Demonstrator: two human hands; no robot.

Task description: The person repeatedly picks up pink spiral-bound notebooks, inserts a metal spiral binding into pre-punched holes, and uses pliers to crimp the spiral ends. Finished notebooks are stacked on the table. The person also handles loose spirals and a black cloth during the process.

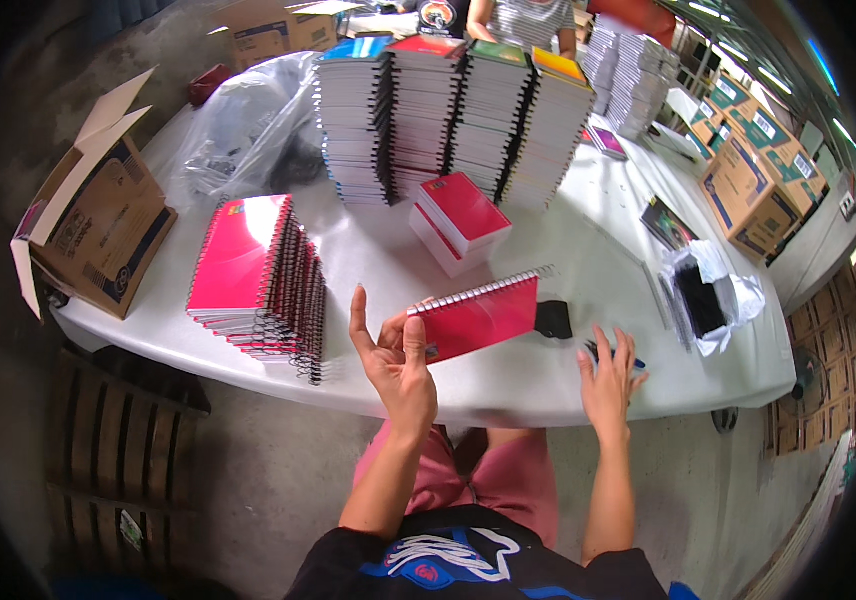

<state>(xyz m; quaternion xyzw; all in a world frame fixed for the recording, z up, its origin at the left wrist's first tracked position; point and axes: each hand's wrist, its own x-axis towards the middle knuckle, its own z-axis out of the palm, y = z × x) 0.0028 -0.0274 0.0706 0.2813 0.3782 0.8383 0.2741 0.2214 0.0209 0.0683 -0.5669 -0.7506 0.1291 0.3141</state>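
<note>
My left hand (400, 372) grips a red-covered spiral notebook (483, 318) at its left end, thumb in front. The notebook is tilted up over the table's near edge, its wire coil along the top and sticking out past the cover at the right end. To the right, my right hand (608, 385) hovers low at the table with its fingers stretched out and apart. Under its fingers lies a small dark tool with a blue end (639, 364); the hand mostly hides it, so its kind is unclear. A black flat piece (553, 320) lies between notebook and hand.
Left stands a stack of red spiral notebooks (238, 255). Behind are a red-topped block of unbound books (460, 215) and tall notebook stacks (423, 120). Clear plastic (248, 125), an open carton (108, 225) and a paper-lined box of dark wires (703, 298) sit around the white-covered table (368, 270).
</note>
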